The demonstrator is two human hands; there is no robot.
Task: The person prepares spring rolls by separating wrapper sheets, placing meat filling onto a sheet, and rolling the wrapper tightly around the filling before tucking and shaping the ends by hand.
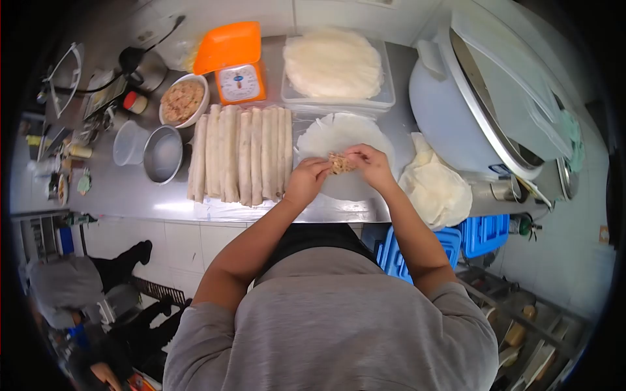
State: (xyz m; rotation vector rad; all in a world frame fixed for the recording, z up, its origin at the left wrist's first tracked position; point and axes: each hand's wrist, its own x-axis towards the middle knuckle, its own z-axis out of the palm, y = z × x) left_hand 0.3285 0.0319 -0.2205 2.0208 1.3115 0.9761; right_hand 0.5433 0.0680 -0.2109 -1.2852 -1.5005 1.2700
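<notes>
A round, pale wrapper sheet (332, 133) lies on the steel counter in front of me, with a clump of minced meat filling (340, 163) on it. My left hand (308, 178) pinches the left end of the filling with closed fingers. On the other side, my right hand (370, 164) has its fingertips drawn together at the right end of the clump. Long rolled wrappers (241, 153) lie side by side to the left of my left hand. Beside my right forearm is a crumpled pile of pale wrapper sheets (435, 189).
An orange scale (240, 83) and a tub of stacked wrappers (332, 65) stand behind. Left are a bowl of minced meat (184, 100), a metal bowl (163, 155) and a plastic container (129, 142). A large lidded vessel (443, 117) bounds the right. Another person (65, 287) is lower left.
</notes>
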